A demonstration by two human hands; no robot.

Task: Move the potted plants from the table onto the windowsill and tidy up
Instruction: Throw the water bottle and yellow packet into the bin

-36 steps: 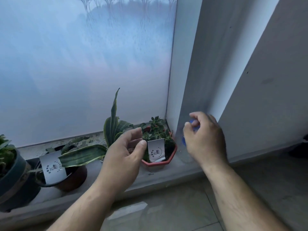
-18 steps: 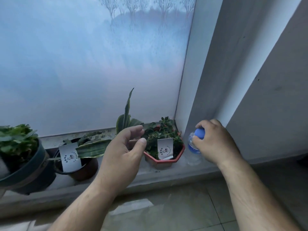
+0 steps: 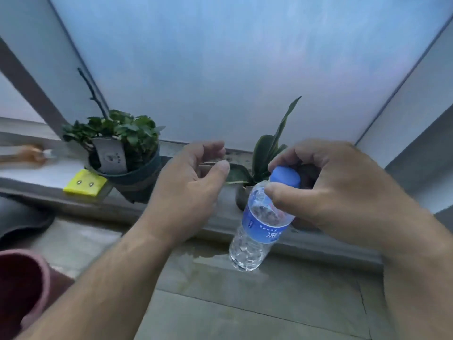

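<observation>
My right hand [image 3: 335,187] grips a clear water bottle [image 3: 259,224] by its blue cap and neck, holding it lifted in front of the windowsill [image 3: 171,217]. Left of the bottle, my left hand [image 3: 188,185] hovers with fingers loosely curved and holds nothing. A leafy plant in a dark pot [image 3: 127,153] with a white tag stands on the sill at the left. Behind my hands a long-leaved plant [image 3: 272,146] rises from a pot that is mostly hidden.
A yellow sponge-like pad [image 3: 83,184] lies on the sill beside the dark pot. A blurred orange-brown object [image 3: 27,154] lies farther left. Frosted window glass [image 3: 220,69] backs the sill. A pink-rimmed container [image 3: 22,290] sits at lower left above the tiled floor [image 3: 245,303].
My right hand has lifted the bottle off the right end of the sill and brought it toward me. The view has swung left and down, so the red hexagonal pot is out of sight.
</observation>
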